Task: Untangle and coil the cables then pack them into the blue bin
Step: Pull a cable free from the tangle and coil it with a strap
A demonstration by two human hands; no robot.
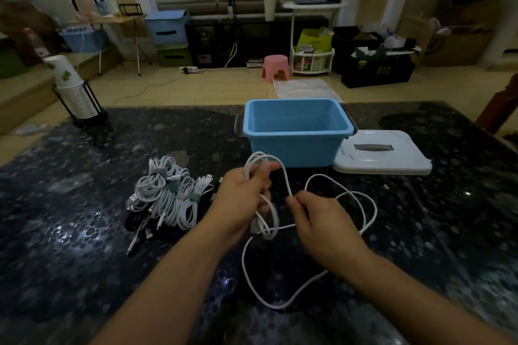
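White charging cable (288, 193) hangs between my hands above the tabletop's (84, 232) near middle: left hand (241, 199) grips the coil, right hand (316, 218) pinches the strand. I'd feed even loops, slack untwisted, before the empty blue plastic bin (297, 145).

Loose white cable (370, 213) partly looped, bundled white cables (165, 193) left, open blue bin (297, 145) behind

white cables (165, 196), blue bin (297, 131), white lid (384, 157), dark speckled table (84, 232)
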